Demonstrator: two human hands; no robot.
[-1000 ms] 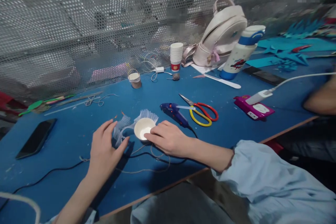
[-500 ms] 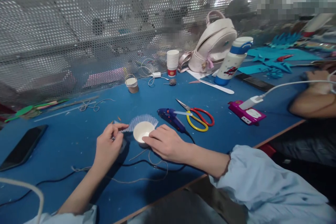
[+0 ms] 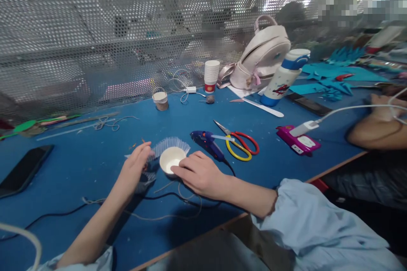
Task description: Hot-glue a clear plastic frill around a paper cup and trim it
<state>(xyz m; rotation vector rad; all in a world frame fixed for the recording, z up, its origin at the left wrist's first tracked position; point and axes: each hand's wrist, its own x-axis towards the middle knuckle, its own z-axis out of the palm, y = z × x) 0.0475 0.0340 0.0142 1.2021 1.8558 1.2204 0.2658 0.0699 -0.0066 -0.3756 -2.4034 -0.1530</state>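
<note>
In the head view, my right hand (image 3: 201, 175) grips the right rim of a small white paper cup (image 3: 168, 161), the thumb side of the fingers reaching over its edge. A translucent pleated strip (image 3: 168, 143) fans out around the cup's far side. Its left part runs behind my left hand (image 3: 134, 167), whose fingers are stretched out beside the cup and slightly blurred. More of the pleated material (image 3: 146, 179) lies under that hand. Right of the cup rest a blue glue gun (image 3: 210, 146) with a glue stick in it and scissors (image 3: 241, 146) with red and yellow handles.
Behind stand a string-handled small cup (image 3: 160, 101), stacked paper cups (image 3: 211, 77), a backpack (image 3: 262, 59) and a bottle (image 3: 282, 80). A purple power strip (image 3: 299, 140) sits right, near another person's arm (image 3: 365, 129). A phone (image 3: 25, 169) lies left. String and a black cable cross the front.
My left hand has let go of the pleated strip and its fingers have straightened, moving slightly left. My right hand keeps its hold on the cup. The view has shifted slightly.
</note>
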